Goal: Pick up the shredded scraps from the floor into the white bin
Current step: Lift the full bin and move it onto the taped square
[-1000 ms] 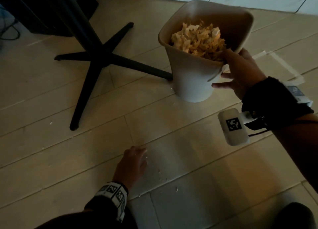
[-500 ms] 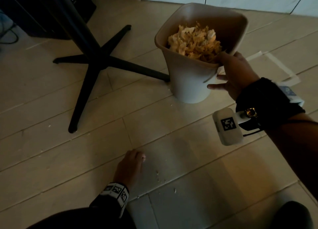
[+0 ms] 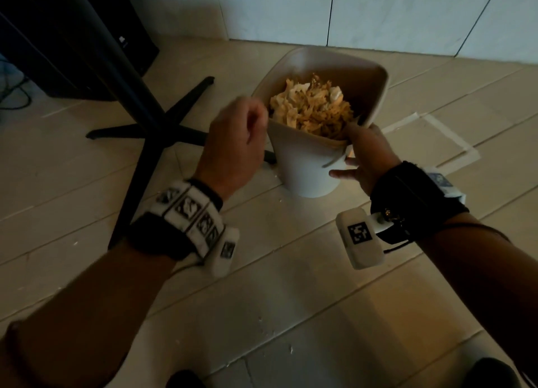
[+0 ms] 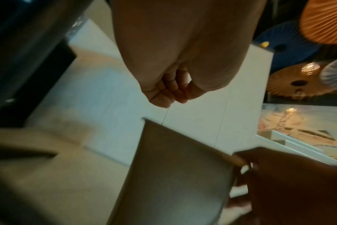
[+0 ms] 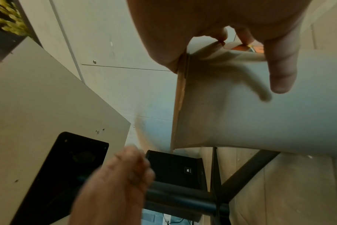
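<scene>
Beside the white bin's point(image 3: 305, 166) near-left rim, the left hand point(image 3: 233, 143) has risen from the floor point(image 3: 291, 300), its fingers point(image 4: 164, 97) pinched together, presumably on scraps. Right hand point(image 3: 366, 157) grips the bin's near rim. Shredded scraps point(image 3: 311, 108) heap inside; flecks point(image 3: 290, 349) remain on the floor near the person.

Black table base point(image 3: 145, 131) stands beside black speaker point(image 3: 72, 38).

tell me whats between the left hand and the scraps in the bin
Only the near-left rim of the bin. In the head view the left hand, fingers curled, hangs just outside that rim, with the scraps heaped right behind it.
</scene>
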Available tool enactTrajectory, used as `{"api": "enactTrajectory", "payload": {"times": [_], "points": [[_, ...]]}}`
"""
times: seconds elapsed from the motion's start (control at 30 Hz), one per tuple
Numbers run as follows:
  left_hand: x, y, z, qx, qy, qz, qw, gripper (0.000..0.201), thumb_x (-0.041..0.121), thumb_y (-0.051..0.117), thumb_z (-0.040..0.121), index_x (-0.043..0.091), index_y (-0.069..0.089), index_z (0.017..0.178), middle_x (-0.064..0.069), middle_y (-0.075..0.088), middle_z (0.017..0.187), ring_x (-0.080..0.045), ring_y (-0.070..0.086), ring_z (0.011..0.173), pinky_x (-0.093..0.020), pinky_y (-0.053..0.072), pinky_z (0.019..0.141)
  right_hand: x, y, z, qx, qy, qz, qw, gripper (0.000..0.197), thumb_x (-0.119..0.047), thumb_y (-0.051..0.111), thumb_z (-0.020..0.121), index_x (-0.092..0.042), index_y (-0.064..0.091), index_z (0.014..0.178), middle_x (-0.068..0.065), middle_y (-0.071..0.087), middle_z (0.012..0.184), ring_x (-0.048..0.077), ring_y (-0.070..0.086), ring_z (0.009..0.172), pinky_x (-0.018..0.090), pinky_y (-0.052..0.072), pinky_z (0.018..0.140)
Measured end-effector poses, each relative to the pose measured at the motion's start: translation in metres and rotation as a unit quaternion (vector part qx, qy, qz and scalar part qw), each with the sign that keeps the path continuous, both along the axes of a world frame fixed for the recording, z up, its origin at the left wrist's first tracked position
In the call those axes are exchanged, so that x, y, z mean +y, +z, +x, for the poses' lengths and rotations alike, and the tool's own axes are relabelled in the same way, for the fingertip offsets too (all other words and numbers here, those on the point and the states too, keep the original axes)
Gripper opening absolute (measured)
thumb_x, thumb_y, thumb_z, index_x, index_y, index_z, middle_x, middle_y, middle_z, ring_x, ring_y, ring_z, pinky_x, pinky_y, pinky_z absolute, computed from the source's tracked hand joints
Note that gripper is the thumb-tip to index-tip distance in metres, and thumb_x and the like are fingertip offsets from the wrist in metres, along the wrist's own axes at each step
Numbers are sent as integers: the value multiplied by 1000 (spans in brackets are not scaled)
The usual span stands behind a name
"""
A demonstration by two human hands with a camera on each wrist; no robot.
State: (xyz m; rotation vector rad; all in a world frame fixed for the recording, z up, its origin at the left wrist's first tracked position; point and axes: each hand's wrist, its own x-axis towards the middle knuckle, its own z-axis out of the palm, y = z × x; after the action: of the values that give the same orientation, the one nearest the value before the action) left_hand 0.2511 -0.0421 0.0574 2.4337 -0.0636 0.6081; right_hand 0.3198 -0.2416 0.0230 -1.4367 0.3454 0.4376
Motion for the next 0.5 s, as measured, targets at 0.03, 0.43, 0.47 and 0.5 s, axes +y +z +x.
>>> {"api": "enactTrajectory", "payload": {"times": [0.03,0.43,0.47,0.5], "points": [[-4,16,15,-31,-12,9,999,14,17,49,99,7,59,96,-4,60,86,-13,55,77,-16,44,68,0,0,-1,-1,-3,0,1000,53,-27,53,89,-31,36,139,-2,49,126,17,49,93,51,57,76],[4,21,37,108,-44,68,991,47,-11,51,80,20,71,109,-4,65,124,-19,57,118,-30,44,100,-3,-3,-6,34,-16,56,998,45,-15,49,89,-32,40,130,6,51,123,36,57,101,50,60,64],[10,17,29,90,-33,49,994,51,-15,49,79,15,68,116,-6,62,128,-18,54,122,-26,41,100,-3,-2,-6,39,-23,70,997,44,-13,47,89,-31,41,128,7,52,123,38,59,102,50,59,65],[18,11,22,82,-14,28,996,54,-16,48,80,13,64,122,-5,59,131,-15,51,124,-25,38,102,-3,-1,-4,41,-31,87,995,44,-9,45,89,-29,42,128,8,52,123,38,59,104,51,59,66]]}}
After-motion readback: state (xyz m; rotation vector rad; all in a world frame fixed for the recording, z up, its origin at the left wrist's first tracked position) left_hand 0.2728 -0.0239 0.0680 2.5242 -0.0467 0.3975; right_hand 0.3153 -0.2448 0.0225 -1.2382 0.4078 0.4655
